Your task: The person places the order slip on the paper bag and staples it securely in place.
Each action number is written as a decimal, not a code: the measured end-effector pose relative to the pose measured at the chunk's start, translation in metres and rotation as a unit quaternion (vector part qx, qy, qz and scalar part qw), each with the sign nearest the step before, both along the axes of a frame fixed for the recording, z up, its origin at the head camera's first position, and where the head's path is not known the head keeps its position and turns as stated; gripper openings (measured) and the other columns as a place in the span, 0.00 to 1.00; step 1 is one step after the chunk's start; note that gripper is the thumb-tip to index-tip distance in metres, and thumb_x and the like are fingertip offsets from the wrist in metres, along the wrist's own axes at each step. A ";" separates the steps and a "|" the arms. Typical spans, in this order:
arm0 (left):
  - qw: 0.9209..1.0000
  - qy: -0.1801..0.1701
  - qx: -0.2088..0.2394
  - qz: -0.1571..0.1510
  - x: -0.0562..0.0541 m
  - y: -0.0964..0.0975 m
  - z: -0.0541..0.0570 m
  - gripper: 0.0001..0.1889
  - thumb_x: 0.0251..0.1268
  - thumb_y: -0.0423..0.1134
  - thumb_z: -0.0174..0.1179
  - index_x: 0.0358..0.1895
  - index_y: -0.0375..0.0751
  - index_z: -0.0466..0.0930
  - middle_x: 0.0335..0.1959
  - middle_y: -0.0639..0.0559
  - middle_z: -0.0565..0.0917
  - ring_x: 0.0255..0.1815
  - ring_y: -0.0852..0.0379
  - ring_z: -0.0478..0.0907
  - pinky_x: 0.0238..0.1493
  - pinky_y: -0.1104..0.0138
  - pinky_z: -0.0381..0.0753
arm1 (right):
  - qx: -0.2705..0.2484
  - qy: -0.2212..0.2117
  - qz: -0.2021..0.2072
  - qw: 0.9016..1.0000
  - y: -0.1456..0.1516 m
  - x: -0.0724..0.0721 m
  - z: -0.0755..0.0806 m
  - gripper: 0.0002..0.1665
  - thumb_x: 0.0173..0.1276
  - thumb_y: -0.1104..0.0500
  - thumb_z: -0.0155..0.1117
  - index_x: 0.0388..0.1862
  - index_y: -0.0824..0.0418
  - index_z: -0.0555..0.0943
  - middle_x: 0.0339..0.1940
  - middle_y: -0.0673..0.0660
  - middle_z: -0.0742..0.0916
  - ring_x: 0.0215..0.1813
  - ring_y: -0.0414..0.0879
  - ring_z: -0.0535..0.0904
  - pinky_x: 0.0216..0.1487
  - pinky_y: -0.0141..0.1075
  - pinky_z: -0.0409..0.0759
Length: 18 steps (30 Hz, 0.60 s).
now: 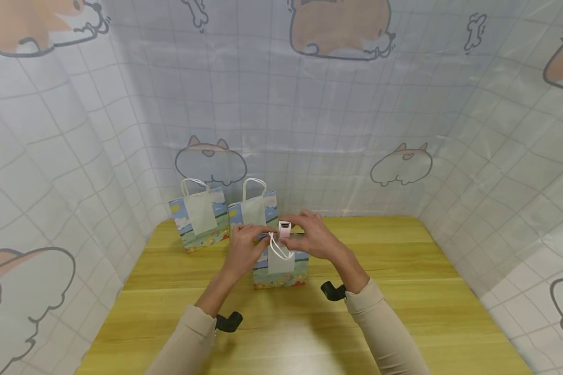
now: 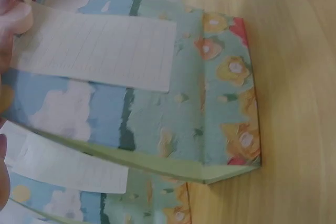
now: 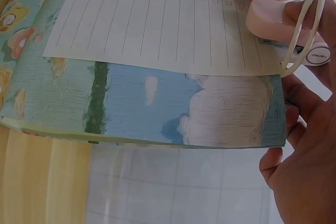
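Note:
A small paper gift bag (image 1: 281, 279) with a painted sky and flower meadow stands on the table, a white lined note (image 3: 157, 30) on its front. My left hand (image 1: 242, 251) pinches the bag's top edge near its left corner. My right hand (image 1: 318, 238) grips a small pink and white stapler (image 1: 285, 229) between thumb and fingers, at the bag's top edge. In the right wrist view the pink stapler body (image 3: 270, 19) overlaps the note's upper end. White cord handles (image 1: 281, 255) droop over the front. The stapler's mouth is partly hidden by fingers.
Two similar bags stand behind to the left, one farther left (image 1: 199, 216) and one (image 1: 253, 211) just behind my left hand, both with handles upright. The wooden table (image 1: 375, 323) is bordered by a sheet with cartoon dogs (image 1: 309, 104) at the back and sides.

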<state>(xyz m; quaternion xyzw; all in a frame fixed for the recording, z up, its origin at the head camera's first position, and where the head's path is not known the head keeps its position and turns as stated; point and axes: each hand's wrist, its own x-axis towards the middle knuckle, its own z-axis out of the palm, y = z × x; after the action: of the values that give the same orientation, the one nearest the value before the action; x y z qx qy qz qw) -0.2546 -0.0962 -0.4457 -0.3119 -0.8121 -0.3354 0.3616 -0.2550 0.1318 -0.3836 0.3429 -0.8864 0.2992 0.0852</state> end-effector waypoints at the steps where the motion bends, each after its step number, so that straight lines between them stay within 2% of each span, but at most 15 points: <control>1: 1.000 -0.006 -0.007 -0.004 0.000 -0.001 0.001 0.12 0.56 0.39 0.75 0.44 0.48 0.89 0.39 0.53 0.90 0.40 0.54 0.85 0.44 0.53 0.66 | 0.000 -0.002 -0.001 1.000 0.000 0.000 0.000 0.28 0.67 0.46 0.70 0.65 0.48 0.80 0.45 0.42 0.85 0.40 0.43 0.69 0.45 0.45 0.60; 5: 0.999 -0.029 -0.032 -0.012 0.000 -0.004 0.006 0.18 0.54 0.47 0.77 0.49 0.50 0.89 0.43 0.55 0.90 0.45 0.54 0.85 0.47 0.51 0.66 | -0.002 -0.013 0.000 1.000 0.001 -0.001 0.000 0.29 0.67 0.46 0.70 0.67 0.50 0.79 0.46 0.43 0.84 0.42 0.43 0.69 0.47 0.47 0.60; 12: 0.995 -0.080 -0.054 -0.020 -0.002 -0.001 0.011 0.25 0.57 0.62 0.71 0.53 0.53 0.87 0.48 0.59 0.88 0.50 0.55 0.82 0.55 0.47 0.66 | -0.005 -0.028 0.008 1.000 0.002 -0.002 0.001 0.30 0.67 0.47 0.70 0.67 0.52 0.79 0.49 0.46 0.85 0.48 0.55 0.73 0.52 0.52 0.61; 18: 0.992 -0.107 -0.053 -0.029 -0.004 -0.001 0.012 0.23 0.59 0.62 0.69 0.52 0.54 0.87 0.47 0.60 0.88 0.47 0.55 0.80 0.55 0.45 0.64 | -0.002 -0.023 -0.001 1.000 0.003 -0.004 -0.002 0.28 0.66 0.45 0.70 0.65 0.49 0.80 0.48 0.46 0.86 0.48 0.52 0.73 0.53 0.52 0.61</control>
<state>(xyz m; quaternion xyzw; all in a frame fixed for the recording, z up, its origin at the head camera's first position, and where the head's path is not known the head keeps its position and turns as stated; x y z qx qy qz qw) -0.2586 -0.0969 -0.4336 -0.3161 -0.8534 -0.3337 0.2459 -0.2587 0.1344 -0.3856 0.3350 -0.8877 0.3089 0.0660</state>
